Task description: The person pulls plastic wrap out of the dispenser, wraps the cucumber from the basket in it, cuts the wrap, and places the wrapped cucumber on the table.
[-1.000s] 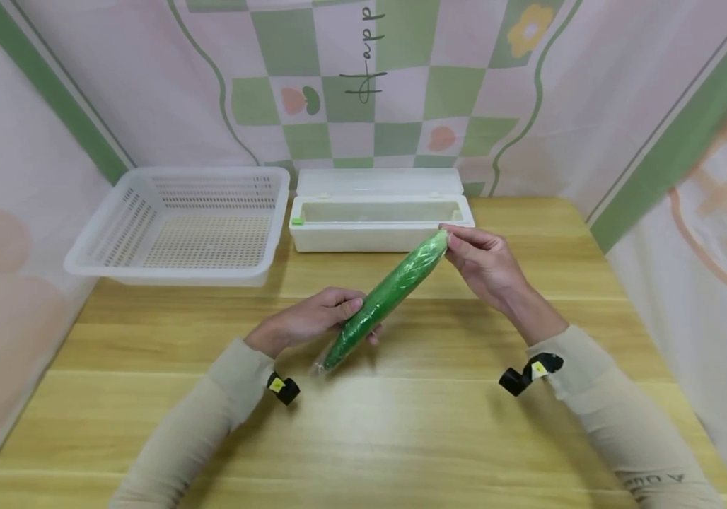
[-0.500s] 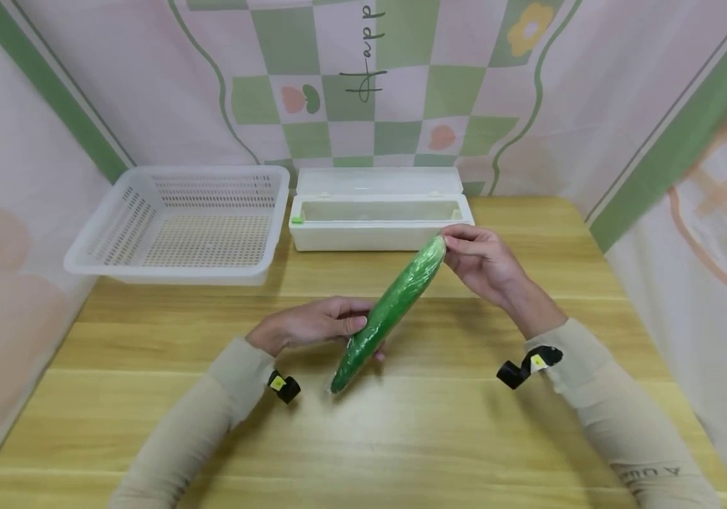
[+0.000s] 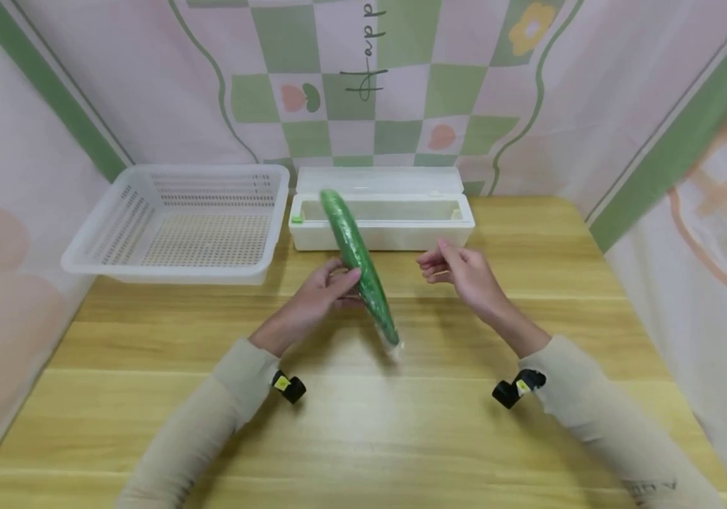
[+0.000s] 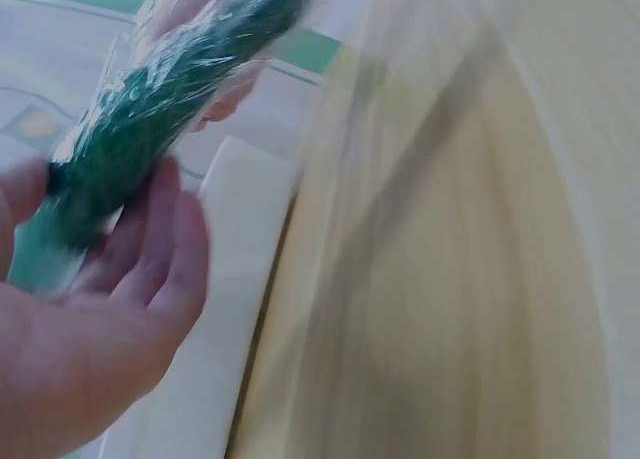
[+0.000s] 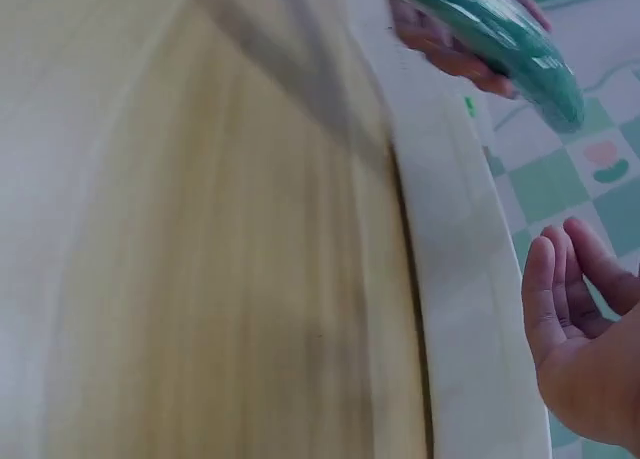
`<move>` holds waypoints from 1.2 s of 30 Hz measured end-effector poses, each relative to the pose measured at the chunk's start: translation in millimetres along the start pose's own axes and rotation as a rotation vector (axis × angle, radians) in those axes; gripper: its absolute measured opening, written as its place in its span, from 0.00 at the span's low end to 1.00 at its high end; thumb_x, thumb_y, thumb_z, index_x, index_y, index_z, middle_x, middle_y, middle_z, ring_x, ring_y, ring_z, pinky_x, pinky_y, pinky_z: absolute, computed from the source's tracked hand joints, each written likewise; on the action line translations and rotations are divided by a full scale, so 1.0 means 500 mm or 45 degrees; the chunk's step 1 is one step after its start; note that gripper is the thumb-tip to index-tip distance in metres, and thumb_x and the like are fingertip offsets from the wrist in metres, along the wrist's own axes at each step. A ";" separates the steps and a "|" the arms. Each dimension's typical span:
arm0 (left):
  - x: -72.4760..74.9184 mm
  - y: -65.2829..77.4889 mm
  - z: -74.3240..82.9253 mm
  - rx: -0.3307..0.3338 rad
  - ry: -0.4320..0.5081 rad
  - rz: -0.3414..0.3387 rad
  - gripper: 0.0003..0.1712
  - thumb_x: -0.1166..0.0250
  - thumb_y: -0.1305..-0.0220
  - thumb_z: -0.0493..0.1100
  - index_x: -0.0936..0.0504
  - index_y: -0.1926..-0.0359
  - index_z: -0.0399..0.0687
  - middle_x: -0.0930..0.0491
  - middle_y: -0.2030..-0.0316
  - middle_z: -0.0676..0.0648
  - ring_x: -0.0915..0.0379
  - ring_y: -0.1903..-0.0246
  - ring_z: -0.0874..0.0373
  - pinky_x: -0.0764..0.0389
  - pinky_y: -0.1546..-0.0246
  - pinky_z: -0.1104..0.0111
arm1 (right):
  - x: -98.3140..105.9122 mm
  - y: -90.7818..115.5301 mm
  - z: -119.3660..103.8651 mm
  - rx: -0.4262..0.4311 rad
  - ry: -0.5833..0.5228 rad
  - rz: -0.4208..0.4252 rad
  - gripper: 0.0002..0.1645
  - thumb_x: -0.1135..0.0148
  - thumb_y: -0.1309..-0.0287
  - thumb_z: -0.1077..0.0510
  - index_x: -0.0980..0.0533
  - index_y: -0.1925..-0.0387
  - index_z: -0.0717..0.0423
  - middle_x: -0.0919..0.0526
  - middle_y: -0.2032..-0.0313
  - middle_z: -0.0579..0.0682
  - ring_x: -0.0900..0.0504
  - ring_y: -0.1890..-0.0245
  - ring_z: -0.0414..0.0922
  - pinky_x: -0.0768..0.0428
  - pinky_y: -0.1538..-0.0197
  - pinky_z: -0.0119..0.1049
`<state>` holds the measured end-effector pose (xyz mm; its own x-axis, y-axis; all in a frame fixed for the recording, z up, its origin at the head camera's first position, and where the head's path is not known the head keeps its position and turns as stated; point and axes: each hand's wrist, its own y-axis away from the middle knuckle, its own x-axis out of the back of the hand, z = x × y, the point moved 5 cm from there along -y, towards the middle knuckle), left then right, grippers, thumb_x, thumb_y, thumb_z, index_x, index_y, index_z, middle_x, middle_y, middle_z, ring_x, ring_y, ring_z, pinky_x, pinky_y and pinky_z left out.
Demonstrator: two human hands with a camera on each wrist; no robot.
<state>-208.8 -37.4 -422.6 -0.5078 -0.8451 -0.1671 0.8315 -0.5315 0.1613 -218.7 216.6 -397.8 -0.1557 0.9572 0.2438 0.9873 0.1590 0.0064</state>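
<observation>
A cucumber (image 3: 356,254) covered in clear plastic film is gripped near its middle by my left hand (image 3: 312,300), thumb on top. It is held above the table, tilted, its far end in front of the white box and its near end toward me with loose film at the tip. In the left wrist view the crinkled film shows on the cucumber (image 4: 150,109). My right hand (image 3: 468,276) is apart from the cucumber, to its right, with fingers loosely bent and nothing in them. The right wrist view shows those bent fingers (image 5: 560,284) too.
Behind the hands stands a long white box (image 3: 395,237) with its lid raised and a small green piece at its left end. A white slotted basket (image 3: 172,272) stands to its left. Both are on the wooden table (image 3: 363,431), before a patterned cloth (image 3: 395,106).
My right hand has let go of the cucumber's end and moved slightly down. My left hand has turned the cucumber, so its far end swung from the right to the left.
</observation>
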 end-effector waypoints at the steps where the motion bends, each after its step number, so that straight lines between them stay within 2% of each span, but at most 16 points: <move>1: 0.004 -0.003 0.003 -0.017 0.050 0.060 0.28 0.45 0.17 0.48 0.38 0.25 0.41 0.20 0.36 0.32 0.15 0.44 0.49 0.21 0.29 0.50 | -0.004 0.006 0.000 0.056 0.039 -0.012 0.36 0.59 0.15 0.42 0.22 0.45 0.73 0.16 0.51 0.66 0.13 0.55 0.46 0.11 0.49 0.30; 3: 0.010 -0.007 0.009 -0.049 0.151 0.166 0.30 0.44 0.18 0.46 0.40 0.25 0.38 0.22 0.36 0.29 0.15 0.46 0.51 0.20 0.30 0.53 | -0.012 0.018 -0.002 0.197 0.125 -0.020 0.34 0.60 0.14 0.45 0.21 0.44 0.72 0.17 0.51 0.70 0.13 0.55 0.48 0.12 0.49 0.29; 5: 0.017 -0.010 0.011 -0.060 0.235 0.268 0.30 0.44 0.18 0.45 0.40 0.26 0.36 0.24 0.35 0.28 0.15 0.49 0.54 0.20 0.31 0.54 | -0.017 0.032 -0.011 0.402 0.265 -0.002 0.28 0.57 0.15 0.49 0.21 0.43 0.69 0.15 0.51 0.67 0.13 0.54 0.48 0.14 0.47 0.25; 8: 0.024 -0.011 0.015 -0.065 0.326 0.381 0.29 0.43 0.18 0.46 0.39 0.28 0.35 0.23 0.37 0.31 0.14 0.52 0.56 0.20 0.31 0.54 | -0.026 0.058 -0.038 0.870 0.577 0.087 0.23 0.50 0.18 0.53 0.20 0.43 0.68 0.15 0.51 0.63 0.14 0.52 0.52 0.16 0.43 0.27; 11: 0.029 -0.013 0.019 -0.067 0.384 0.447 0.28 0.41 0.19 0.46 0.37 0.30 0.34 0.20 0.42 0.34 0.13 0.55 0.56 0.22 0.29 0.51 | -0.043 0.090 -0.068 1.404 0.845 0.193 0.21 0.42 0.24 0.54 0.19 0.45 0.69 0.14 0.50 0.63 0.15 0.51 0.55 0.15 0.43 0.36; 12: 0.030 -0.014 0.020 -0.064 0.394 0.465 0.28 0.41 0.20 0.47 0.36 0.30 0.34 0.18 0.45 0.36 0.13 0.56 0.57 0.22 0.30 0.52 | -0.050 0.099 -0.075 1.548 0.906 0.206 0.22 0.40 0.25 0.53 0.19 0.46 0.70 0.14 0.50 0.63 0.15 0.51 0.57 0.14 0.44 0.39; 14: 0.030 -0.014 0.023 -0.061 0.407 0.491 0.28 0.39 0.20 0.47 0.36 0.31 0.35 0.17 0.49 0.39 0.12 0.58 0.57 0.20 0.31 0.53 | -0.062 0.111 -0.082 1.752 1.006 0.224 0.21 0.35 0.28 0.54 0.18 0.46 0.70 0.13 0.50 0.63 0.14 0.52 0.57 0.13 0.48 0.42; 16: 0.029 -0.014 0.025 -0.051 0.418 0.516 0.28 0.39 0.21 0.48 0.35 0.32 0.36 0.16 0.53 0.42 0.12 0.59 0.58 0.18 0.33 0.56 | -0.070 0.115 -0.082 1.841 1.089 0.236 0.21 0.32 0.30 0.56 0.18 0.45 0.69 0.12 0.50 0.63 0.14 0.53 0.56 0.12 0.50 0.43; 20: 0.023 -0.014 0.028 -0.044 0.424 0.525 0.28 0.38 0.21 0.48 0.36 0.33 0.35 0.16 0.55 0.43 0.11 0.60 0.58 0.18 0.34 0.57 | -0.070 0.108 -0.074 1.760 1.175 0.237 0.20 0.32 0.30 0.59 0.18 0.43 0.67 0.12 0.50 0.62 0.13 0.55 0.55 0.11 0.53 0.44; 23: 0.017 -0.014 0.030 -0.049 0.424 0.509 0.29 0.38 0.21 0.48 0.36 0.32 0.35 0.16 0.54 0.42 0.11 0.60 0.58 0.20 0.32 0.54 | -0.059 0.101 -0.066 1.657 1.119 0.207 0.17 0.36 0.26 0.59 0.16 0.44 0.65 0.12 0.52 0.61 0.12 0.58 0.54 0.10 0.56 0.44; 26: 0.012 -0.016 0.031 -0.055 0.421 0.483 0.29 0.38 0.22 0.47 0.36 0.31 0.35 0.16 0.54 0.42 0.11 0.60 0.58 0.19 0.33 0.54 | -0.047 0.097 -0.060 1.572 0.997 0.153 0.17 0.39 0.24 0.56 0.15 0.47 0.64 0.11 0.53 0.59 0.11 0.58 0.53 0.10 0.57 0.43; 28: 0.009 -0.016 0.032 -0.059 0.413 0.465 0.29 0.38 0.22 0.47 0.36 0.31 0.35 0.17 0.54 0.42 0.11 0.60 0.58 0.18 0.34 0.55 | -0.039 0.095 -0.059 1.501 0.865 0.107 0.16 0.36 0.25 0.55 0.13 0.49 0.63 0.10 0.55 0.59 0.10 0.58 0.53 0.10 0.53 0.35; 30: 0.008 -0.016 0.031 -0.060 0.412 0.442 0.29 0.38 0.22 0.46 0.36 0.31 0.35 0.16 0.55 0.42 0.11 0.60 0.58 0.16 0.36 0.57 | -0.032 0.092 -0.056 1.392 0.687 0.048 0.13 0.29 0.33 0.62 0.12 0.51 0.64 0.09 0.56 0.59 0.09 0.57 0.50 0.11 0.51 0.29; 32: 0.007 -0.016 0.031 -0.062 0.409 0.417 0.29 0.39 0.21 0.46 0.36 0.31 0.35 0.15 0.55 0.43 0.11 0.59 0.57 0.13 0.39 0.60 | -0.025 0.089 -0.053 1.246 0.484 -0.013 0.14 0.25 0.42 0.71 0.11 0.54 0.65 0.08 0.56 0.59 0.09 0.56 0.46 0.13 0.50 0.24; 34: 0.006 -0.016 0.031 -0.065 0.410 0.392 0.28 0.39 0.21 0.46 0.36 0.31 0.35 0.15 0.54 0.42 0.11 0.58 0.57 0.12 0.41 0.61 | -0.017 0.084 -0.047 1.062 0.276 -0.063 0.19 0.25 0.51 0.79 0.11 0.56 0.66 0.08 0.56 0.58 0.10 0.56 0.41 0.15 0.58 0.19; 36: 0.003 -0.017 0.032 -0.074 0.414 0.367 0.28 0.40 0.21 0.46 0.37 0.31 0.36 0.15 0.52 0.41 0.11 0.57 0.56 0.12 0.41 0.61 | -0.010 0.083 -0.039 0.875 0.100 -0.095 0.19 0.28 0.49 0.81 0.11 0.57 0.66 0.09 0.55 0.54 0.12 0.57 0.37 0.18 0.65 0.19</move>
<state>-220.2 -35.0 -408.7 -0.1633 -0.8918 -0.4219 0.9449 -0.2644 0.1931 -176.5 213.6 -379.6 -0.1939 0.9217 0.3359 0.7256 0.3652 -0.5832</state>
